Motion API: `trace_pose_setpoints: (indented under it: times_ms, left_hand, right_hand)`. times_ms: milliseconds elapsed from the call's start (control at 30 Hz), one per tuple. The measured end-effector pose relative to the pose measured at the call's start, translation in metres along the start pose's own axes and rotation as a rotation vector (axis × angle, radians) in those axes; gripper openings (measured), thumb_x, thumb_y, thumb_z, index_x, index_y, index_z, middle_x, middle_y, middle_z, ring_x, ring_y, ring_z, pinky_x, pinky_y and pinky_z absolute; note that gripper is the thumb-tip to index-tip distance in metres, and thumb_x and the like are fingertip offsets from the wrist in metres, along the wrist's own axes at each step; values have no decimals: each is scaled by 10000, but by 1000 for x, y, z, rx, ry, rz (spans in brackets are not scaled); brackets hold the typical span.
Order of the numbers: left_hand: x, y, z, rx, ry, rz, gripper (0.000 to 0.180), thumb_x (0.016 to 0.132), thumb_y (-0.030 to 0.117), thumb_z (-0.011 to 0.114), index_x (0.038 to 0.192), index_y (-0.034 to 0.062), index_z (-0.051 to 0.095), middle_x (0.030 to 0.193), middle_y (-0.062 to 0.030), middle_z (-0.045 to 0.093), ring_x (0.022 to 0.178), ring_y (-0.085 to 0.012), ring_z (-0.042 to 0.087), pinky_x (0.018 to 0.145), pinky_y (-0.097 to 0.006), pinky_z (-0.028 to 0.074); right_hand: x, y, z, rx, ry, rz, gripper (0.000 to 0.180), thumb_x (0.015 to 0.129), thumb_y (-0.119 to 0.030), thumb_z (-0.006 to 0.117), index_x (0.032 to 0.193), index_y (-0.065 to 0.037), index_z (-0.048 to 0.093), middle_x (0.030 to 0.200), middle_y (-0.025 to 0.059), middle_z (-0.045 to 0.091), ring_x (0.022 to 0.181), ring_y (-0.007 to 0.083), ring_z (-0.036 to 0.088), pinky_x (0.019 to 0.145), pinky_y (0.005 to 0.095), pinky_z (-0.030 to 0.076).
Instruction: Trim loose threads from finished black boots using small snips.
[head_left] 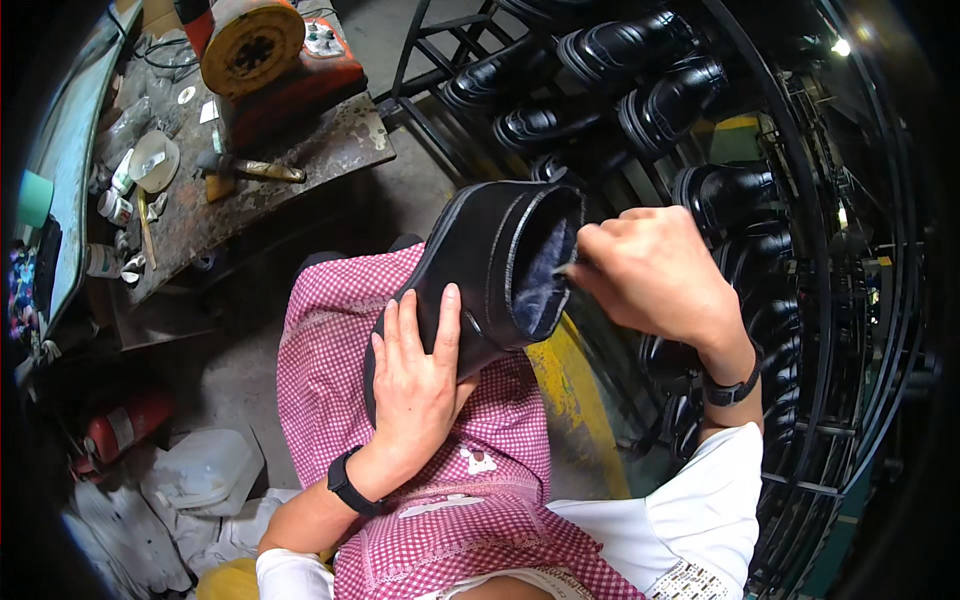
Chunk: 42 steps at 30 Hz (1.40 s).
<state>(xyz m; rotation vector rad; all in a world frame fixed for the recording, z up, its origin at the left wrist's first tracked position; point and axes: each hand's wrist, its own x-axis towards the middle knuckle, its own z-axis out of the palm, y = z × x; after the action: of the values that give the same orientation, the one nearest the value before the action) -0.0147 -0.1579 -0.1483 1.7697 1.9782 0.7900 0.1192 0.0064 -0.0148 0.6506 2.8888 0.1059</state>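
A black leather boot [480, 260] with a dark fleece lining rests on my lap, over a pink checked apron [470, 480]. My left hand [415, 380] lies flat against the boot's side and steadies it. My right hand [650, 270] is at the boot's open top, its fingers pinched at the rim of the lining. What the fingers pinch is too small to tell. Both wrists wear black bands.
A black metal rack [800, 200] with several finished black boots [640, 60] curves along the right. A worn workbench [280, 170] at upper left carries an orange machine [270, 50], a hammer [250, 168] and small containers. A red extinguisher [120, 425] and a plastic jug [205, 470] sit on the floor.
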Motion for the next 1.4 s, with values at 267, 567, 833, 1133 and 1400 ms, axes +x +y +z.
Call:
trace_pose_setpoints:
  times_ms: [267,567,833,1133,1400]
  left_hand:
    - [6,-20,-5,-200,13,-15,996,525,129,788,1356,87,241,1207,-240,376,1069,-404,459,833,-420,473]
    - [10,-18,-7,-213,29,-17,1021,503,128,793,1356,81,235,1219,-203,385,1047,-377,490,780,-403,497]
    - [9,-16,-7,-199,32,-21,1014,506,124,793,1351,62,235,1215,-205,388,1046,-375,491,769,-397,500]
    - [9,-14,-7,-182,35,-19,991,521,128,782,1344,44,234,1211,-212,397,1042,-380,494,783,-401,489]
    - [4,-9,-4,-106,30,-4,982,533,120,771,1348,43,228,1245,-206,363,1058,-386,479,800,-399,483]
  right_hand:
    - [-38,-8,73,1230,532,533,184,759,-72,677,921,-15,610,779,-10,589,676,32,515,628,160,408]
    - [-32,-63,153,1640,907,451,301,787,-98,669,1014,33,520,906,85,603,797,123,591,753,241,483]
    - [-8,-82,155,1684,1099,446,308,782,-104,678,1018,17,521,947,74,598,828,100,568,757,216,463]
    - [-1,-93,149,1570,1186,636,176,806,-97,650,902,16,556,722,26,577,595,66,515,551,176,411]
    - [-32,-38,88,1293,773,559,225,735,-40,704,921,23,594,753,50,620,681,79,588,629,183,464]
